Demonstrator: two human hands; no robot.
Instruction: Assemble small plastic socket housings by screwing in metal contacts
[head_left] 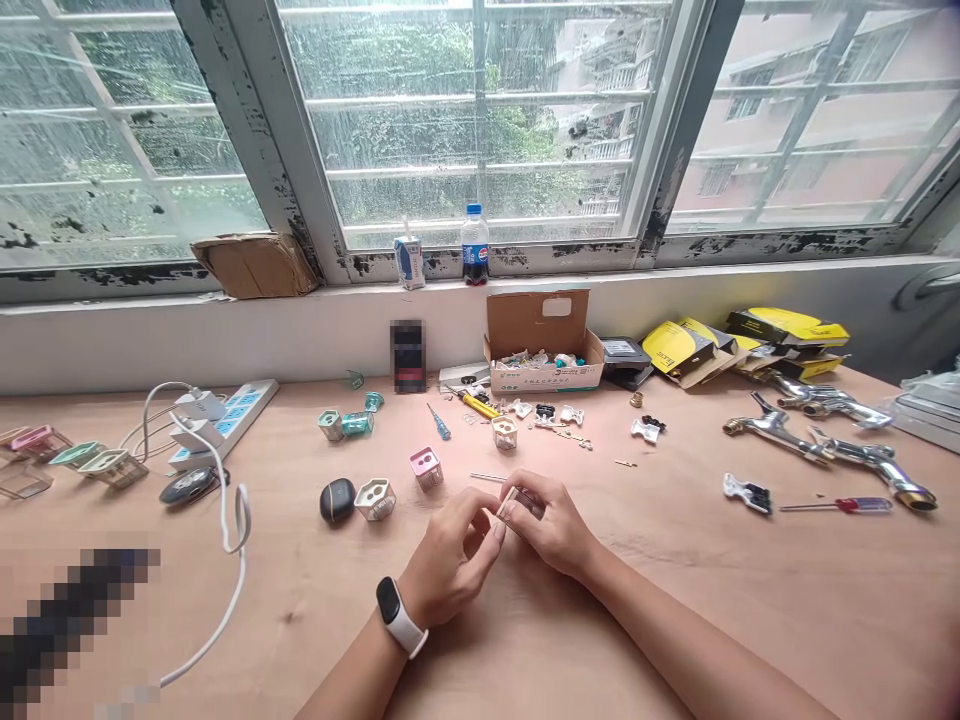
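Near the middle of the table, my right hand (553, 520) is wrapped round a small pale-edged, see-through pencil sharpener (516, 508), largely covered by the fingers. My left hand (459, 550), with a white-banded watch on the wrist, pinches the near left edge of that sharpener. Just behind the hands lies a thin metal rod (486, 477). To the left stand a pink two-hole sharpener (427, 467) and a cream one (375, 499), beside a black rounded case (337, 501). Farther back is another cream sharpener (505, 432).
Green sharpener parts (355, 423), a blue small screwdriver (439, 422) and a yellow cutter (480, 404) lie behind. A cardboard box (546, 376) holds small parts. Metal faucets (874, 468) and a red-handled screwdriver (862, 506) are right; a power strip (244, 412) and white cable are left.
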